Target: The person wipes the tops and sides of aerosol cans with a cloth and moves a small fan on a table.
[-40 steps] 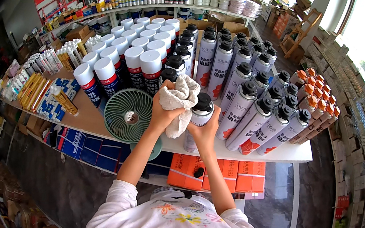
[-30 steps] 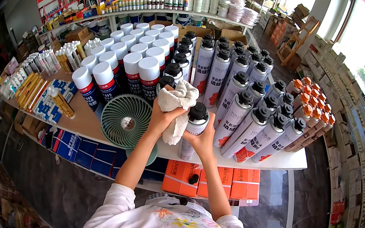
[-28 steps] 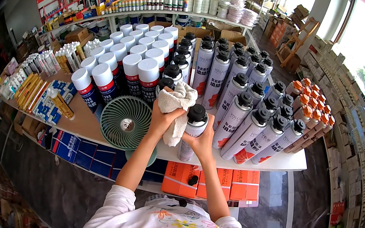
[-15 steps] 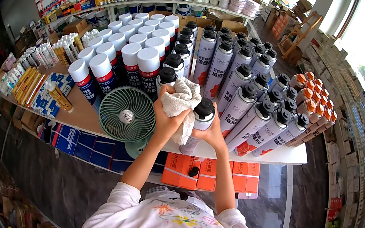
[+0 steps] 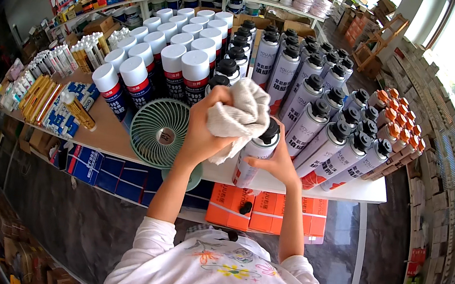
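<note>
The left hand [image 5: 208,130] clutches a bunched cloth [image 5: 244,108], its fingers mostly hidden behind the folds, while the right hand [image 5: 279,164] is curled around a can [image 5: 247,168], thumb across its front, the grip opened only as wide as the can's body. The step in hand looks like bringing cloth to can, and the next move seems to call for a steady right grip while the cloth meets the metal; whether they touch now is hard to tell. The can leans slightly at the desk [image 5: 362,191]'s front edge; whether its base rests there is unclear. Just right stand black-capped cans [image 5: 321,151], with orange-capped tubes [image 5: 392,133] beyond; to the left are a green fan [image 5: 166,137] and white-capped cans [image 5: 195,68]. Orange boxes [image 5: 225,215] sit below.
</note>
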{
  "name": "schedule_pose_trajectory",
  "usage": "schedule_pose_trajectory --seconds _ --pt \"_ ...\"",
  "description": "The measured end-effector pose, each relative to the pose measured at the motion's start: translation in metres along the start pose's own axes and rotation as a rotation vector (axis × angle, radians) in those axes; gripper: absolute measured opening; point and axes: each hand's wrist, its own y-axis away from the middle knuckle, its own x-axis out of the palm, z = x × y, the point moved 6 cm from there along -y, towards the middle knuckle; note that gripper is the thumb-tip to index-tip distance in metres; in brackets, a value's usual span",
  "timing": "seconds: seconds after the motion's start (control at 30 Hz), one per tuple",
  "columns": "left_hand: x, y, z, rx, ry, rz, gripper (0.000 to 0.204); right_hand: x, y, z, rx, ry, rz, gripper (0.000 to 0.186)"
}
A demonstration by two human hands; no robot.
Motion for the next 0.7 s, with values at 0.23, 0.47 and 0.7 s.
schedule_pose_trajectory --seconds 0.23,0.47,0.7 --pt "0.039 -0.032 0.003 -0.142 -0.192 0.341 0.051 0.014 0.007 0.025 -0.044 0.158 -0.199 0.112" --pt "0.022 -0.008 0.030 -0.203 0.027 -0.029 0.041 0.021 0.017 0.030 -0.225 0.287 -0.413 0.103" --pt "0.003 0.029 0.053 -0.271 0.050 -0.088 0.037 0.015 0.035 0.020 -0.195 0.364 -0.508 0.102"
